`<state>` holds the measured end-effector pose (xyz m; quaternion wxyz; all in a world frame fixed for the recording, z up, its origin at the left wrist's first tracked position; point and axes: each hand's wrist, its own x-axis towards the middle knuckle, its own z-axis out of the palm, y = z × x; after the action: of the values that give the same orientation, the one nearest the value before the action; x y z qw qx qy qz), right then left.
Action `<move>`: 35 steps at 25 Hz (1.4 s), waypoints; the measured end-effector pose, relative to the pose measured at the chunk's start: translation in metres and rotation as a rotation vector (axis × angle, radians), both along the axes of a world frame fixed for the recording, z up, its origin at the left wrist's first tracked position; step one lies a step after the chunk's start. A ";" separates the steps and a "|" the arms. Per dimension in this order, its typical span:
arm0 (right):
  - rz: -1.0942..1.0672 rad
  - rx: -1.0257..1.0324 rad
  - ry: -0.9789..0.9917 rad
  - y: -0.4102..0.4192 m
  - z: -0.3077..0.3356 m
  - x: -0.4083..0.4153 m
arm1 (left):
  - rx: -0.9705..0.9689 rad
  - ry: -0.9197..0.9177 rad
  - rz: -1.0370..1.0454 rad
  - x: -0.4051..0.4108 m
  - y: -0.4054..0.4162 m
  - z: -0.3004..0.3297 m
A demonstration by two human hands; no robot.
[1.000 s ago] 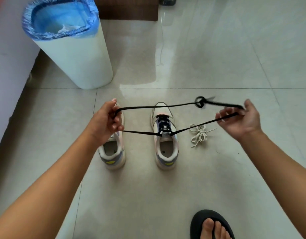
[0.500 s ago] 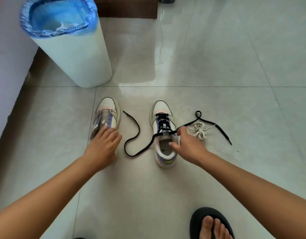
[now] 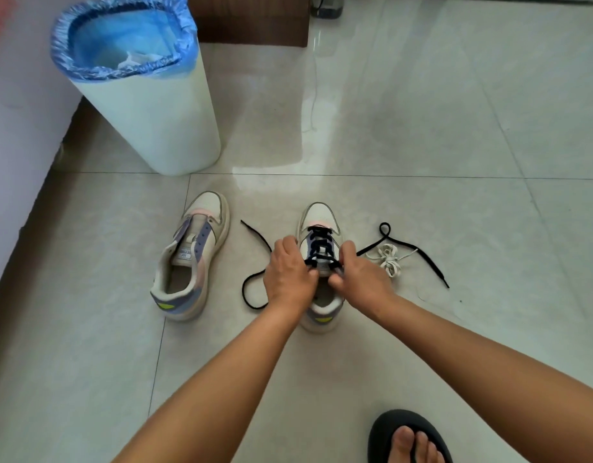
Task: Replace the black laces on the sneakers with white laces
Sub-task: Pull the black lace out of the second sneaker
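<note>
Glossy tile floor (image 3: 422, 128) holds both sneakers. Your left hand (image 3: 290, 274) and right hand (image 3: 358, 279) pinch the black lace (image 3: 318, 243) at the top eyelets of the right sneaker (image 3: 318, 215). Bundled white laces (image 3: 390, 259) lie just beside it. Left sneaker (image 3: 191, 259) sits unlaced near the lined trash bin (image 3: 154, 121).

floor (image 3: 422, 128) — tiled | sneakers (image 3: 193, 259) (image 3: 321, 218) | white laces (image 3: 390, 259) | bin (image 3: 154, 121)
</note>
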<state>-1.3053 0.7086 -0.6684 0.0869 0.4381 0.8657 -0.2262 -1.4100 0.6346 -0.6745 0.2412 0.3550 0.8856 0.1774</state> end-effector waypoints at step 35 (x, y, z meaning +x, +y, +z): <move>-0.210 -0.376 0.386 0.011 -0.015 0.022 | 0.008 -0.962 0.171 -0.011 -0.014 -0.001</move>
<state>-1.2834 0.7194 -0.6839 -0.0237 0.4504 0.7589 -0.4698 -1.4211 0.6202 -0.6756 0.6062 0.1599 0.6990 0.3440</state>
